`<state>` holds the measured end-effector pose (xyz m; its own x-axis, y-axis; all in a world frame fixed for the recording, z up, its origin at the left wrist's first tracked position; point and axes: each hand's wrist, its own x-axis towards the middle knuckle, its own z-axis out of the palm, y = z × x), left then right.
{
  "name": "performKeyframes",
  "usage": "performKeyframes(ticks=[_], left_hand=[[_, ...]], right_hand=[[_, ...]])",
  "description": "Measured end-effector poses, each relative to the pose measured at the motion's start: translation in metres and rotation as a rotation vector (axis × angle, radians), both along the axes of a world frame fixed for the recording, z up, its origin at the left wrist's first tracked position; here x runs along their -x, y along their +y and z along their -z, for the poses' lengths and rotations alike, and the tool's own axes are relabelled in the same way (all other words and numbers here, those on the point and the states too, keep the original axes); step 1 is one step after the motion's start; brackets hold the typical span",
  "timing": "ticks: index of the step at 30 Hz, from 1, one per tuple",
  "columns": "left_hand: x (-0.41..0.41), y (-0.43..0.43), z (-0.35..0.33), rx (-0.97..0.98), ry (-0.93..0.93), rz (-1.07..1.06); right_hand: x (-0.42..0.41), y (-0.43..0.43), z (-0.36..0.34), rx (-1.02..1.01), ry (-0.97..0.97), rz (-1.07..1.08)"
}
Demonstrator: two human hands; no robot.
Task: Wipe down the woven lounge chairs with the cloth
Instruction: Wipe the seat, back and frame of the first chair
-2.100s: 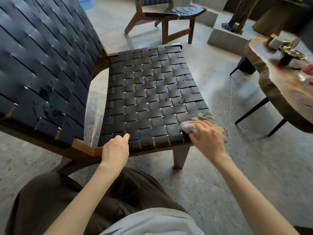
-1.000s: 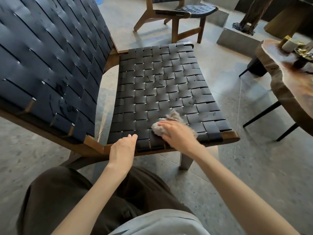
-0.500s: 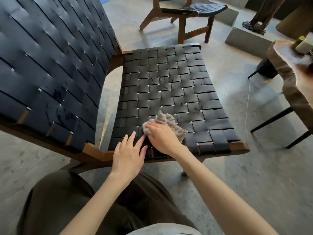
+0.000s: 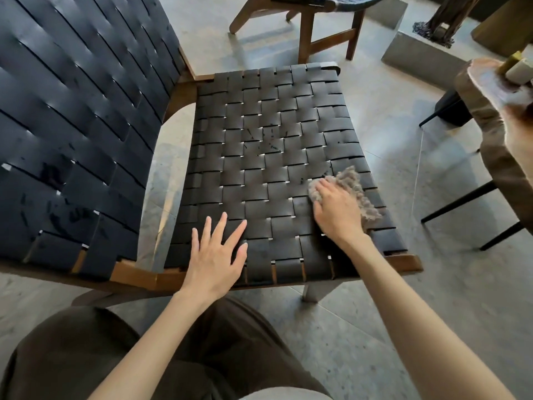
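Grey and fluffy, the crumpled wiping cloth (image 4: 357, 184) lies on the black woven-strap seat (image 4: 268, 157) of the wooden-framed lounge chair. It sits close to the seat's right-hand edge, nearer the person's side of the seat than its far side.

The right hand (image 4: 336, 210) lies palm down on top of the cloth. Its fingers are close together and nearly straight, pressing the cloth onto the straps rather than curling round it. Cloth pokes out beyond the fingertips and along the hand's outer side, toward the seat's right-hand edge.

The left hand (image 4: 216, 255) rests flat on the near left part of the seat with its fingers spread and straight, holding nothing. Its heel is at the brown wooden near rail (image 4: 144, 277). This hand is well apart from the cloth, with bare straps between the two hands.

Small dark marks dot the straps at the seat's middle, beyond both hands.

Left of the seat rises the chair's dark blue woven backrest (image 4: 72, 111). Beyond the seat's far edge stands a second wooden chair (image 4: 305, 33) on the grey speckled floor (image 4: 432, 298). Right of the seat is a live-edge wooden table (image 4: 496, 131) on thin black legs, and a grey stone block (image 4: 418, 59) sits beyond it.
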<state>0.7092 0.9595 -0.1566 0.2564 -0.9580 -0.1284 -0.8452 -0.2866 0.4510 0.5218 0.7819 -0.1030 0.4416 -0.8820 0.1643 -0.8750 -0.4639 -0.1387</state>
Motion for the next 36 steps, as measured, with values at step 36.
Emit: performKeyframes(ticks=[36], left_hand=[[0.001,-0.006,0.01,0.078,0.022,-0.09]], right_hand=[[-0.048,-0.005,0.026,0.065,0.095,-0.398]])
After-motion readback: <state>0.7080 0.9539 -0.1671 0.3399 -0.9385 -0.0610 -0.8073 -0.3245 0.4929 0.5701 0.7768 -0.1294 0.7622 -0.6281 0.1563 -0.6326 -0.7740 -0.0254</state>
